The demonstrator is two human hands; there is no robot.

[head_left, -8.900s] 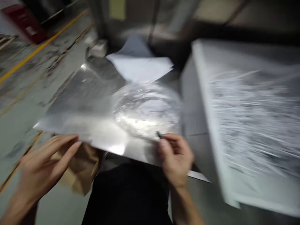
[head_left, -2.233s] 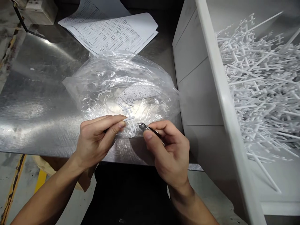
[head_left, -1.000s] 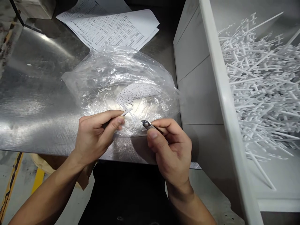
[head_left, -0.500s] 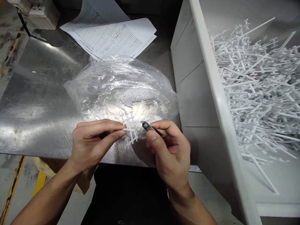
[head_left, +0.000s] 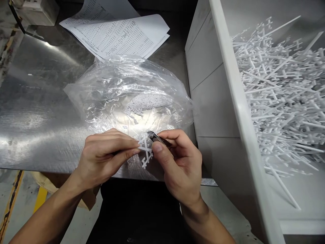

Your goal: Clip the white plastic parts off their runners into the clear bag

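Between thumb and fingers, my left hand (head_left: 109, 157) pinches a white plastic sprue (head_left: 146, 152) with small branching arms. My right hand (head_left: 179, 162) is closed around a metal nail clipper (head_left: 154, 136), its jaws at the upper end of the sprue. Whether the jaws touch the plastic I cannot tell. Just beyond both hands lies a clear plastic bag (head_left: 127, 78), spread out, with a heap of small pale parts (head_left: 147, 101) in it.
Printed sheets (head_left: 119, 34) lie behind the bag on the metal table (head_left: 38, 118). To the right stands a white-walled bin (head_left: 236, 91) holding a pile of white sprues (head_left: 284, 91). A pale box-shaped object (head_left: 40, 12) sits at the far left corner.
The clipper has moved left onto the sprue's upper end, and the sprue has shifted slightly right and down with my left hand. The upper crosspieces seen before no longer show clearly.
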